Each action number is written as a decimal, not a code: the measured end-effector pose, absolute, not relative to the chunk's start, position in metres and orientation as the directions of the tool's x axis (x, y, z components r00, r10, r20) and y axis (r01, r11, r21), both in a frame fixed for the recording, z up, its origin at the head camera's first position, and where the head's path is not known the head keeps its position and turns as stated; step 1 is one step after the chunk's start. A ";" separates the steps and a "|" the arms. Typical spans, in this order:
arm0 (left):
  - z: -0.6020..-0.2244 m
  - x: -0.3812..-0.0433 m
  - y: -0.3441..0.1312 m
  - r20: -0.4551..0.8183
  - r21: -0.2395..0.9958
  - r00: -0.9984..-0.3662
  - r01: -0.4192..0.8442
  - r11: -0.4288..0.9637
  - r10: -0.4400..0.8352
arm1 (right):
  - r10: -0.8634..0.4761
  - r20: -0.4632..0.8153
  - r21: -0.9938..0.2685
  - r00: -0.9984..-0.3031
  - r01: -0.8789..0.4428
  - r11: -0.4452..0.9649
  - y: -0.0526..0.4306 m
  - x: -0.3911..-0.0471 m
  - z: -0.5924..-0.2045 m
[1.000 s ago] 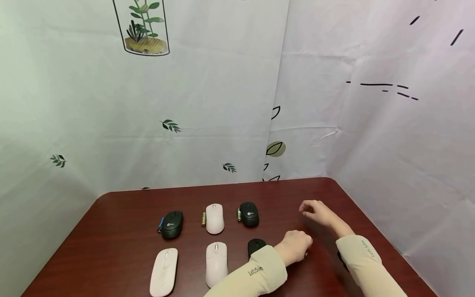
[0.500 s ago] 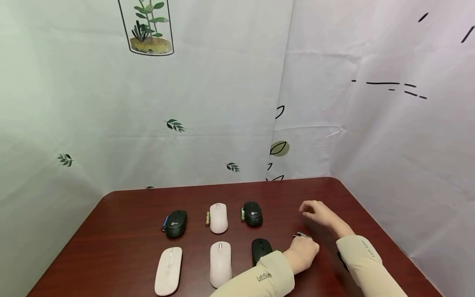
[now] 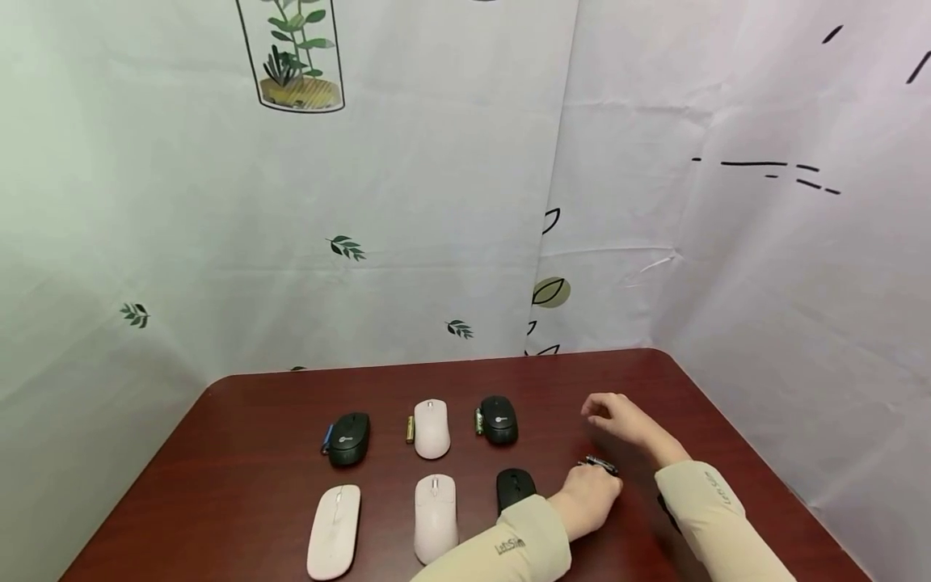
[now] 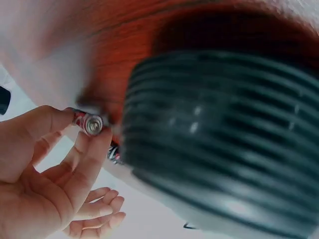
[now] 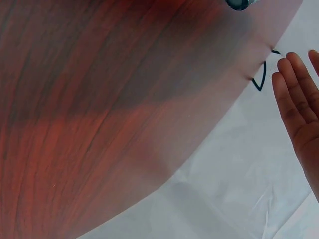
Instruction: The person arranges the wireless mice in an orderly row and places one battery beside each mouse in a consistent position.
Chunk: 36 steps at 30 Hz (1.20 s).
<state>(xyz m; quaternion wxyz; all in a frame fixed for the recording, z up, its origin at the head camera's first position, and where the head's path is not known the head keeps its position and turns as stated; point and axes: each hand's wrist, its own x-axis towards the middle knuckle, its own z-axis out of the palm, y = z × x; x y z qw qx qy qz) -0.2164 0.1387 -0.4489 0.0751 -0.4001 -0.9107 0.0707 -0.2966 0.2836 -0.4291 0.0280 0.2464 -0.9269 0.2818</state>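
In the left wrist view my left hand (image 4: 45, 164) pinches a small battery (image 4: 93, 124) between thumb and fingers, its metal end showing. Just past the fingertips lies a second small battery (image 4: 114, 153), partly hidden. The head view has the left hand (image 3: 587, 499) low over the table, with a metallic battery (image 3: 600, 464) showing beyond its knuckles. A black mouse (image 3: 513, 486) is partly covered by the left sleeve. My right hand (image 3: 618, 416) hovers to the right, fingers loosely bent and holding nothing; its fingers (image 5: 291, 84) show at the edge of the right wrist view.
At the back stand a black mouse (image 3: 349, 439), a white mouse (image 3: 432, 430) and another black mouse (image 3: 499, 420), each with batteries at its left. Two white mice, one flat (image 3: 334, 532) and one taller (image 3: 436, 517), sit in front. A dark ribbed thing (image 4: 219, 134) fills much of the left wrist view.
The left hand has shifted slightly right and turned, and a battery now shows beyond its knuckles. The head view has swung a little left. The right hand has hardly moved.
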 end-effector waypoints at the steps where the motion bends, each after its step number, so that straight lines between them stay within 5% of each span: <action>1: -0.447 -0.216 0.138 0.078 -0.183 -0.665 0.723 0.666 0.743 | -0.445 0.189 -0.510 -0.875 -0.475 0.717 0.283 -0.296 -0.429; 18: -0.398 -0.205 0.065 0.168 0.314 -0.523 0.832 0.457 0.836 | -0.492 0.218 -0.455 -0.843 -0.533 0.713 0.226 -0.287 -0.411; 36: -0.393 -0.194 -0.051 0.333 0.531 -0.740 0.660 0.532 0.585 | -0.662 0.315 -0.313 -0.681 -0.732 0.605 0.126 -0.254 -0.397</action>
